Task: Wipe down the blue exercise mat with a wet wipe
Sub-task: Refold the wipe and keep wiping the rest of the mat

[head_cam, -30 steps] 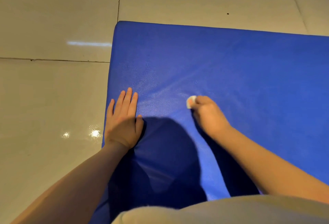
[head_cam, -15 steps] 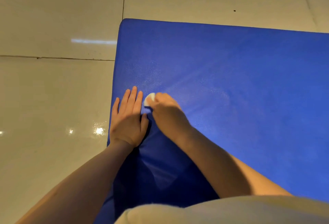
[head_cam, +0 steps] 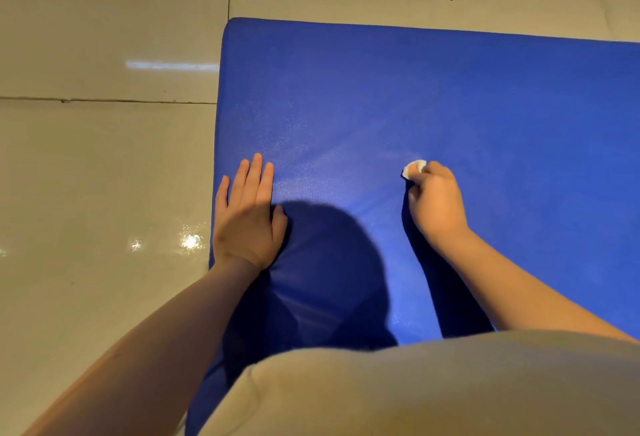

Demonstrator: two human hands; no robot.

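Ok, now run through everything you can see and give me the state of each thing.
blue exercise mat: unrolled, flat on the floor, faint sheen between the hands
wet wipe: wadded small, held against the mat
left hand: flat, fingers straight, resting on the mat near its left edge
right hand: fingers curled, pinching the wipe
floor tiles: glossy, reflecting lights

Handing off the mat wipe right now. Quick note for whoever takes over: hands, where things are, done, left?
Left hand: flat, fingers straight, pressing the blue mat near its left edge.
Right hand: fingers curled round the wet wipe, wipe on the mat, right of the left hand.
Mat lies flat on the tiled floor.
Done: a faint sheen between the hands suggests that strip is wiped.
Left: far end and right side look unwiped; near part is in shadow, cannot tell.
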